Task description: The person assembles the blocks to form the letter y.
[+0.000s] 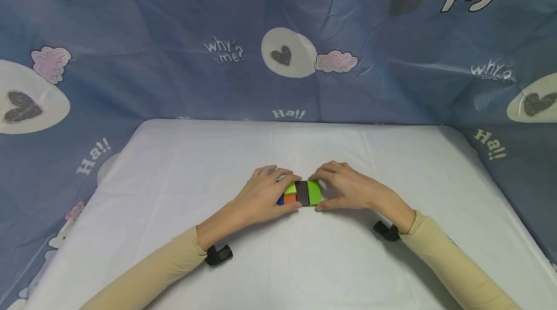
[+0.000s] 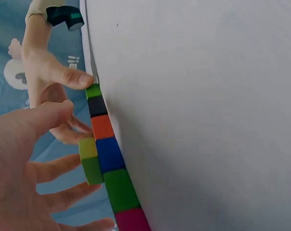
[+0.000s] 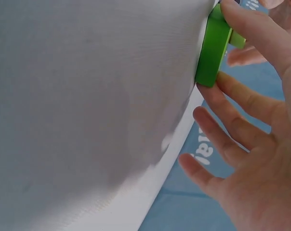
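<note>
A row of coloured blocks lies on the white table. At its right end is a green block (image 1: 314,194), which my right hand (image 1: 348,188) pinches between thumb and fingertips. Beside that come a black block (image 1: 302,194), an orange block (image 1: 289,199) and a blue block (image 2: 110,154). A second green block (image 2: 121,190) and a magenta block (image 2: 132,220) continue the row under my left hand (image 1: 261,196). On top of the row sits a lime-green block (image 2: 91,161). My left hand arches over this end, fingers spread, fingertips at the lime-green block and thumb apart from it.
The white-covered table (image 1: 278,261) spreads around the blocks. Behind it and at its sides hangs a blue printed cloth (image 1: 183,78). Black straps (image 1: 219,255) with small devices sit at both wrists.
</note>
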`<act>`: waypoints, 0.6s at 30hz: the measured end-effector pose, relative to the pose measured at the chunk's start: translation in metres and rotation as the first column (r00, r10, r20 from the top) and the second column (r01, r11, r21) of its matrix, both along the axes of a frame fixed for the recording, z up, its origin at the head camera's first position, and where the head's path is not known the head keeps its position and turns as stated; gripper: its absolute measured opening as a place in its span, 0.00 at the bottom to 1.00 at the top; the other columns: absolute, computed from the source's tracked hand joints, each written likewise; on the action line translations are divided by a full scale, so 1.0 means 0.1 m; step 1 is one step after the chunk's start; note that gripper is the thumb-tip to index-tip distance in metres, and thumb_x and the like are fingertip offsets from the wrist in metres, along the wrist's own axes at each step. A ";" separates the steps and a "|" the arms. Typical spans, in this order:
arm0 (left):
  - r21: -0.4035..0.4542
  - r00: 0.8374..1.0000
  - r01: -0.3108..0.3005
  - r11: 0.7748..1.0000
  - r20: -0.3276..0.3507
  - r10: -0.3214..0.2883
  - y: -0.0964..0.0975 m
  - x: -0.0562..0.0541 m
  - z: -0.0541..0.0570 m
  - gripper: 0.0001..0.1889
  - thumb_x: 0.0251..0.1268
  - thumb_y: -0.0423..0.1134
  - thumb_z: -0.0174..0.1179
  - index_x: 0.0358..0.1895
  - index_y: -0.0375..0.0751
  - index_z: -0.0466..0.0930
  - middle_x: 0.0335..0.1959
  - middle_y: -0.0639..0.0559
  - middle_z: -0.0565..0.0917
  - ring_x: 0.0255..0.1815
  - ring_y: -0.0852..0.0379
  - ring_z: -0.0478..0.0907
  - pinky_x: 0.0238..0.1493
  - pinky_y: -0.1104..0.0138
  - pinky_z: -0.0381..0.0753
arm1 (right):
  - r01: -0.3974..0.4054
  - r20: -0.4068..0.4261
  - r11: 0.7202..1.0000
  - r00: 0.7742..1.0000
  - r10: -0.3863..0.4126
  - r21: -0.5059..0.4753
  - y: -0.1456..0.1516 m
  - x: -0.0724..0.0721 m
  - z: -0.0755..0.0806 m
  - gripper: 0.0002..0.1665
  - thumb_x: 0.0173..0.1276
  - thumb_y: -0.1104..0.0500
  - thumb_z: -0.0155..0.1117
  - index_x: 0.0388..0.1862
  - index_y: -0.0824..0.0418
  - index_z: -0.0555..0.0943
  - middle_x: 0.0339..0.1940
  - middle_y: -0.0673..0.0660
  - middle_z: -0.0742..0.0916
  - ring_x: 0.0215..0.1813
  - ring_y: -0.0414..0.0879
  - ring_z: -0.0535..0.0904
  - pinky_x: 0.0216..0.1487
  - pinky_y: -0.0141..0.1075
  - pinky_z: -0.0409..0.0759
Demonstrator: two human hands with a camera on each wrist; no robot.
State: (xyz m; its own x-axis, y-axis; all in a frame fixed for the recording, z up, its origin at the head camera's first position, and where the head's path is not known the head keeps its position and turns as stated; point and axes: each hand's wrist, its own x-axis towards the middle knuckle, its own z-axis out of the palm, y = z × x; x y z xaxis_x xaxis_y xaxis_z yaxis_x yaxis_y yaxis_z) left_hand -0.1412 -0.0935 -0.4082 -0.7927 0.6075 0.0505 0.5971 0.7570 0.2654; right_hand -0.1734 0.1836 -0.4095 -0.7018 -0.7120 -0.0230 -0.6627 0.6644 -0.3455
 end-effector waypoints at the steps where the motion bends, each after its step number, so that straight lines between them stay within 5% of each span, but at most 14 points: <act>1: 0.000 1.000 0.002 1.000 -0.003 -0.002 0.01 0.00 -0.01 0.34 0.75 0.66 0.62 0.75 0.54 0.77 0.73 0.46 0.81 0.78 0.30 0.72 0.77 0.36 0.70 | 0.000 0.002 1.000 1.000 0.000 -0.001 0.00 0.00 0.00 0.41 0.63 0.35 0.81 0.69 0.53 0.83 0.64 0.51 0.86 0.70 0.52 0.79 0.72 0.60 0.77; 18: -0.082 1.000 -0.030 0.996 -0.004 0.030 0.23 -0.07 -0.04 0.36 0.67 0.64 0.72 0.72 0.49 0.80 0.65 0.48 0.86 0.65 0.41 0.81 0.69 0.46 0.78 | -0.017 0.009 1.000 1.000 0.017 -0.009 0.07 -0.06 0.03 0.38 0.64 0.39 0.81 0.68 0.52 0.83 0.60 0.47 0.87 0.65 0.48 0.81 0.72 0.58 0.76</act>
